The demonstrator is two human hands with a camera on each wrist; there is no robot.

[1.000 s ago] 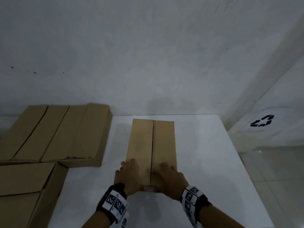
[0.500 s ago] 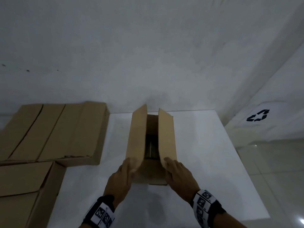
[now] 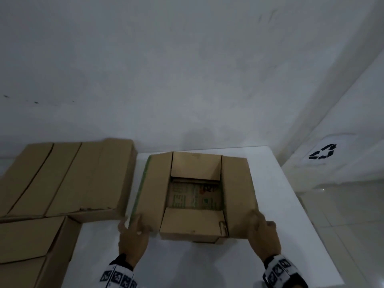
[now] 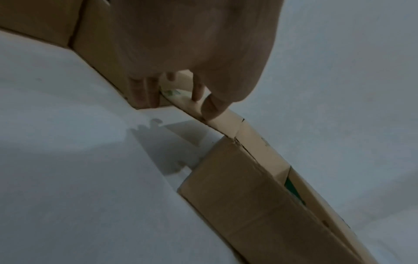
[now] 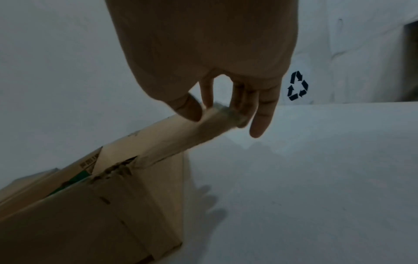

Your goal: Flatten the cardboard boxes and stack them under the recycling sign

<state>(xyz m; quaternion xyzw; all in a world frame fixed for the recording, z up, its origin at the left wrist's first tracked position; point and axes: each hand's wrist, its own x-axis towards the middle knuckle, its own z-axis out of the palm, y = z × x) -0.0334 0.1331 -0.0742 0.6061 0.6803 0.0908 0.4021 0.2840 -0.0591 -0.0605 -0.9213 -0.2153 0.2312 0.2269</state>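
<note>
A brown cardboard box (image 3: 195,194) stands on the white table (image 3: 274,204) with its top open. Both long flaps are folded outward and the two short flaps stand partly up. My left hand (image 3: 133,231) pinches the near corner of the left flap (image 4: 217,121), thumb on top and fingers underneath. My right hand (image 3: 259,229) pinches the near corner of the right flap (image 5: 203,130) in the same way. The black recycling sign (image 3: 322,152) is on the wall at the right, also seen in the right wrist view as the sign (image 5: 297,85).
Two larger closed cardboard boxes sit to the left: one at the back (image 3: 68,177), one at the near left (image 3: 31,250), close to the left flap. The table's right edge (image 3: 295,225) drops to a tiled floor (image 3: 345,225). A white wall runs behind the table.
The box's two long top flaps went from shut to half raised to folded fully outward. My hands moved apart with them, each holding a flap corner.
</note>
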